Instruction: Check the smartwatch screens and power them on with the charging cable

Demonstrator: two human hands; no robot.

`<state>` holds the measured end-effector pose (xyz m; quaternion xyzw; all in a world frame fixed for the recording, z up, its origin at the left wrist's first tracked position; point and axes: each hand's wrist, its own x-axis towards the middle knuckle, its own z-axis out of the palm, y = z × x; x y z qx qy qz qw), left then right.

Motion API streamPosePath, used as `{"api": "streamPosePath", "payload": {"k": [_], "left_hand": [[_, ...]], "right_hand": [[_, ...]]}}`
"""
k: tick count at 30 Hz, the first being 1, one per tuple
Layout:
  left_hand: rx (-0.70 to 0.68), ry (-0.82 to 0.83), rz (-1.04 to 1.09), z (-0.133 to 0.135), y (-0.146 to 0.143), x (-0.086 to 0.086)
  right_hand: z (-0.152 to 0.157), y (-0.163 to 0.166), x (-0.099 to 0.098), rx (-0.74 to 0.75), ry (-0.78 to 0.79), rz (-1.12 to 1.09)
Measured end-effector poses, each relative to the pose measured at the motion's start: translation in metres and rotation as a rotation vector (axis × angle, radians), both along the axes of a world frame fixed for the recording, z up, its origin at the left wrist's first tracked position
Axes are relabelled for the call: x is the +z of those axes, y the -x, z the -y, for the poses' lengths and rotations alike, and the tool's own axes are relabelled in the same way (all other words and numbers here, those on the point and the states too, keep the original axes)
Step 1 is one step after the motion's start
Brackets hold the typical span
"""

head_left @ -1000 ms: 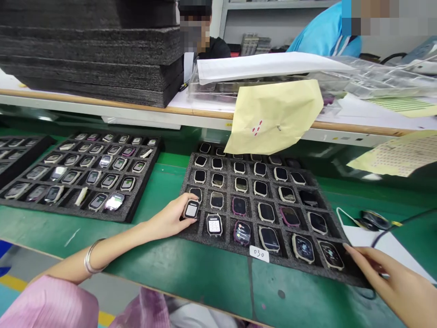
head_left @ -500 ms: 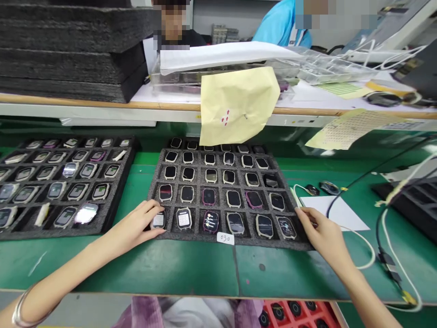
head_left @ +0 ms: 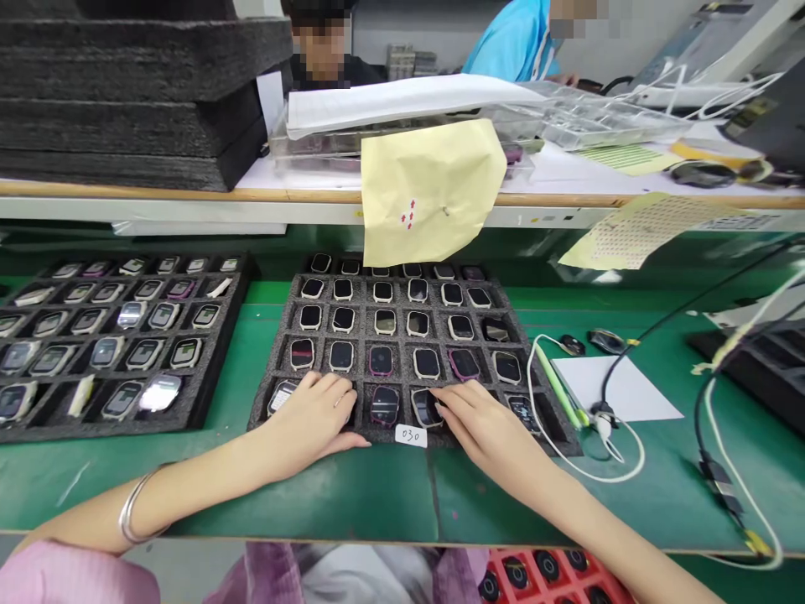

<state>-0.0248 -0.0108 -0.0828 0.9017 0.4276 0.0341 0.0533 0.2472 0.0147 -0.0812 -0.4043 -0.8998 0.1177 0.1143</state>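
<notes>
A dark foam tray (head_left: pixel 280 346) with rows of smartwatch bodies lies in front of me on the green bench. My left hand (head_left: pixel 314 413) rests, fingers bent, over the second watch in the tray's front row. A lit watch (head_left: pixel 280 395) sits just left of it in the corner pocket. My right hand (head_left: pixel 481 419) lies over the front row right of the middle, fingertips on a dark-screened watch (head_left: pixel 425 406). A purple-cased watch (head_left: pixel 383 404) lies between the two hands. A white label reading 030 (head_left: pixel 410 435) sticks to the tray's front edge.
A second foam tray of watches (head_left: pixel 207 382) lies to the left. Stacked foam trays (head_left: pixel 132 92) and a yellow paper (head_left: pixel 428 189) sit on the raised shelf. White cables (head_left: pixel 604 436), a green pen (head_left: pixel 561 390) and white paper (head_left: pixel 620 390) lie right. Two people sit behind the shelf.
My left hand let go of the corner watch and moved right onto the neighbouring one. My right hand came in from the tray's right end to the front row.
</notes>
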Motion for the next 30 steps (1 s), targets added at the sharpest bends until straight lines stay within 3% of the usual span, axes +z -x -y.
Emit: {"api": "streamPosePath", "payload": {"k": [4,7,10,16,21,25,30], "left_hand": [[0.026,-0.047,0.017,-0.003,-0.003,-0.001],[0.073,-0.068,0.0,-0.011,-0.017,0.003],[0.109,0.017,0.04,-0.018,-0.041,0.001],[0.23,0.165,0.182,-0.021,-0.063,-0.006],[0.235,0.262,0.239,-0.026,-0.05,-0.006],[0.25,0.265,0.259,-0.024,-0.049,-0.005],[0.263,0.371,0.428,-0.019,-0.056,-0.01]], "right_hand": [[-0.003,0.012,-0.01,-0.127,0.029,0.081],[-0.005,0.019,-0.012,-0.211,0.176,-0.034],[-0.009,0.02,-0.008,-0.251,0.339,-0.199],[-0.028,0.01,0.022,-0.232,0.668,-0.696],[-0.032,0.02,0.059,-0.145,0.696,-1.051],[-0.03,0.035,0.073,-0.157,0.775,-1.12],[-0.037,0.042,0.068,-0.156,0.857,-1.111]]}}
